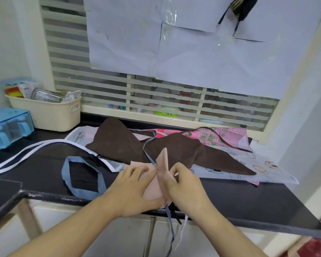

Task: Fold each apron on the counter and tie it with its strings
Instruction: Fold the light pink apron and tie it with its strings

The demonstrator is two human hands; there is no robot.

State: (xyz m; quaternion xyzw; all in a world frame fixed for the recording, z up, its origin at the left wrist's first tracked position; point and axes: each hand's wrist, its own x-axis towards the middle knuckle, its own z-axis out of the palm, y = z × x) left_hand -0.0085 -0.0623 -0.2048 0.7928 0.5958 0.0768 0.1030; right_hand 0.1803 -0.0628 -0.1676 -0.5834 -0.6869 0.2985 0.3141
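Black counter (230, 199) under aprons (130, 143), basket (50, 115).

Left arm: bare forearm reaches in from the lower left, angled up and to the right.
Left hand (135, 190): palm down, fingers (137, 170) extended and slightly spread, pressing flat on what lies under it.
Right arm: bare forearm comes in from the lower right, angled up and to the left.
Right hand (185, 186): back of the hand up, fingers (174, 171) curled inward, pinching a raised fold.
Spacing: the two hands sit just beside each other, almost touching at the thumbs.
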